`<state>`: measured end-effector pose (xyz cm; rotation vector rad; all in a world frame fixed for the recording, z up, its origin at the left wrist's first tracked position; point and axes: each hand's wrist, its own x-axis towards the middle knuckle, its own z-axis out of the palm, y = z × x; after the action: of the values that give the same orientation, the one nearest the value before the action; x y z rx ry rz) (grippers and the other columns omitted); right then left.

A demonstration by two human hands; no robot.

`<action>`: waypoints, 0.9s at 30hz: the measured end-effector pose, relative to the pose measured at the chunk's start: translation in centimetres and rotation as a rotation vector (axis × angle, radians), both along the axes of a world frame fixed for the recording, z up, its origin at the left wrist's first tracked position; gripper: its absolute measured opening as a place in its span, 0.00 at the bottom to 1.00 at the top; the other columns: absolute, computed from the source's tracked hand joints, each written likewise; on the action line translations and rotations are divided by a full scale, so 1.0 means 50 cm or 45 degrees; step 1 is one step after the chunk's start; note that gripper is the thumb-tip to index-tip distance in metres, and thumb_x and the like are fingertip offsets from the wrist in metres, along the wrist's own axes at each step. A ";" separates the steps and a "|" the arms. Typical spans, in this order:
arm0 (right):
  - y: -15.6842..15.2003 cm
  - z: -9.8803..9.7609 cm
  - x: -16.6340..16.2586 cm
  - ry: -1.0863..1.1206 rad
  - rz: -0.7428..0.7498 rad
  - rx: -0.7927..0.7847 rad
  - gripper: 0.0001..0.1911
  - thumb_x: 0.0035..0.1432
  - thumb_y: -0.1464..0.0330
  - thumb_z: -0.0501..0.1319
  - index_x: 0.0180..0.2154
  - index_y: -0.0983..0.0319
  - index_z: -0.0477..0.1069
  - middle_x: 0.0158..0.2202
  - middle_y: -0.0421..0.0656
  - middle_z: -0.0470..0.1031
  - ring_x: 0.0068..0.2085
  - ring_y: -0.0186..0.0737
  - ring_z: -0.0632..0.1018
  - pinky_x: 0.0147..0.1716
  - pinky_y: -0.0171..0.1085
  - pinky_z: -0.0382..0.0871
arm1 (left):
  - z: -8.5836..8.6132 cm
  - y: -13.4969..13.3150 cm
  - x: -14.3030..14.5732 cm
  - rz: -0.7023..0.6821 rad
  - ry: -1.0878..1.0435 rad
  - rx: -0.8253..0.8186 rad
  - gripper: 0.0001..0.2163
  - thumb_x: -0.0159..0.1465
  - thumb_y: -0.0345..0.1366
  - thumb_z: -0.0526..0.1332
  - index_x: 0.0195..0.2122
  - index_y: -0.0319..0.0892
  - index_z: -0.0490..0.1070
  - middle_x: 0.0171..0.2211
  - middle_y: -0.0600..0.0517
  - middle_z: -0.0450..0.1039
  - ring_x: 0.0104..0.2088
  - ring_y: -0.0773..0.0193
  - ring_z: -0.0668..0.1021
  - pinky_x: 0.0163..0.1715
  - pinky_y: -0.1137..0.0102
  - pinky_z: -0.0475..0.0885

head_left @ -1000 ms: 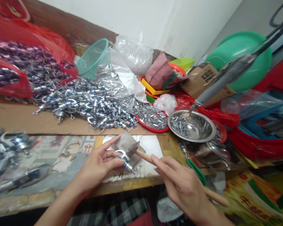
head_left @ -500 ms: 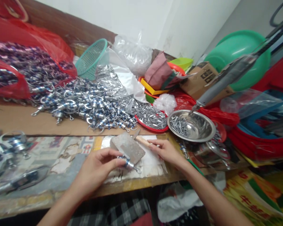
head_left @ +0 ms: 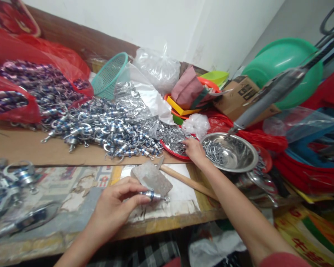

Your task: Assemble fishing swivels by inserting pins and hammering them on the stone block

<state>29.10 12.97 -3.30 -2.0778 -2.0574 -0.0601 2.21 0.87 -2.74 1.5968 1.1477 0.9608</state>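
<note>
My left hand [head_left: 125, 200] pinches a small silver-and-blue metal fitting [head_left: 153, 195] with a ring at its end, in front of a grey stone block [head_left: 151, 177]. The block rests on white paper [head_left: 183, 205]. Over the red tray [head_left: 172, 150] of small silver metal pieces [head_left: 168, 135], my right hand [head_left: 195, 150] has its fingers bunched together at the pieces; what lies between the fingertips is hidden. Between the block and my right forearm lies a hammer [head_left: 187, 180], its wooden handle pointing to the right.
Many similar blue-and-silver fittings [head_left: 111, 129] are heaped behind on cardboard [head_left: 16, 142]. More lie at the left. A steel bowl [head_left: 247, 163] with metal pins stands right of the tray, under a grey tool handle [head_left: 256, 105]. A green basket [head_left: 108, 76] leans at the back.
My right hand has let go of the hammer and moved up to the red tray. The hammer now lies on the table. The left hand still holds the fitting, now turned more level.
</note>
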 end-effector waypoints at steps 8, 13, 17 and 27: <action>-0.078 0.021 -0.044 0.247 0.074 0.148 0.10 0.58 0.70 0.56 0.38 0.59 0.76 0.38 0.44 0.77 0.40 0.39 0.76 0.41 0.36 0.67 | -0.002 0.001 0.005 0.152 -0.036 -0.070 0.09 0.48 0.33 0.65 0.32 0.42 0.77 0.25 0.53 0.76 0.28 0.62 0.77 0.30 0.70 0.71; -0.179 0.035 -0.153 0.885 0.512 0.048 0.07 0.50 0.75 0.62 0.31 0.61 0.78 0.31 0.40 0.78 0.33 0.33 0.78 0.35 0.30 0.71 | -0.011 -0.003 0.012 0.143 -0.231 -0.126 0.16 0.47 0.29 0.65 0.40 0.39 0.73 0.21 0.57 0.72 0.24 0.66 0.75 0.28 0.73 0.72; -0.244 0.033 -0.202 1.256 0.612 -0.015 0.11 0.52 0.77 0.59 0.37 0.61 0.77 0.34 0.42 0.79 0.34 0.36 0.79 0.36 0.33 0.73 | -0.013 -0.001 0.013 0.118 -0.292 -0.125 0.19 0.48 0.29 0.64 0.43 0.38 0.70 0.22 0.57 0.71 0.25 0.66 0.75 0.29 0.73 0.73; -0.259 0.031 -0.213 1.527 0.548 -0.018 0.19 0.48 0.79 0.60 0.43 0.60 0.71 0.30 0.39 0.79 0.30 0.34 0.79 0.31 0.31 0.75 | -0.007 -0.004 0.010 0.097 -0.202 0.017 0.19 0.49 0.28 0.64 0.44 0.38 0.72 0.22 0.56 0.75 0.23 0.67 0.76 0.27 0.73 0.72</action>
<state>18.45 0.01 -1.75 -1.0730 -1.5716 0.9901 2.72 0.67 -3.07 1.4678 1.1002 1.1263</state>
